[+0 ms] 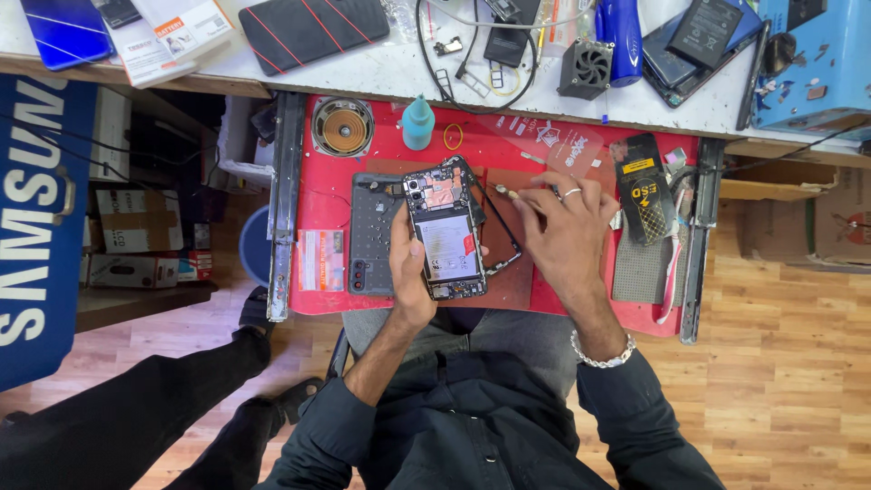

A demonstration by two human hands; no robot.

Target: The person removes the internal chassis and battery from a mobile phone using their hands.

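Left hand (410,272): wrapped around one opened phone (445,234), thumb on its left edge, fingers behind, back cover off, board and battery showing
Right hand (564,231): fingers curled down just right of the phone, tips pinched near a small pale piece (502,191); what sits between them I cannot tell; one ring, one bracelet on the wrist
Phone: up over the middle of the red mat (318,195), tilted slightly, one thin black frame (502,238) hanging off its right side
Grey mat (370,236): one, lying on the red mat just left of the phone, dotted with tiny screws too small to count
Coil (343,127): one round copper coil, top left of the red mat
Bottle (418,122): one teal bottle, beside the coil
Rubber band (453,137): one yellow ring, right of the bottle
Black pouch (644,189): one, with a yellow label, right of the right hand
Table (381,73): white, above the mat, carrying one small fan (585,67), one blue can (621,27) and a loose battery (705,32)
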